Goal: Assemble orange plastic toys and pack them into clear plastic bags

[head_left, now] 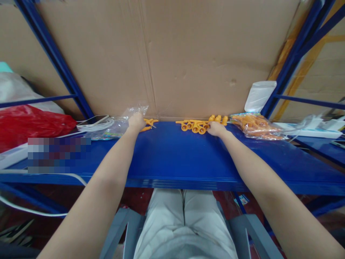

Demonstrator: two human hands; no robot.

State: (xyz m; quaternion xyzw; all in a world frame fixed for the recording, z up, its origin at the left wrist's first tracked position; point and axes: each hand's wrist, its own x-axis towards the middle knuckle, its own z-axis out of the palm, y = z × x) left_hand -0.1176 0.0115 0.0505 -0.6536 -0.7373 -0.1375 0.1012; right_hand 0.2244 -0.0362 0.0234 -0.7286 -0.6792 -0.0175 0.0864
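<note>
Orange parts row [198,126] – long axis left-right, right hand [215,128] touching its end.

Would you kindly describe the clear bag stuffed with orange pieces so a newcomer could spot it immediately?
Start at the blue metal shelf backed by brown cardboard. Follow its back edge past the right hand and the loose orange plastic parts. The crinkled clear plastic bag full of orange pieces lies just right of them, under a white pouch; only its parts are bagged.
</note>
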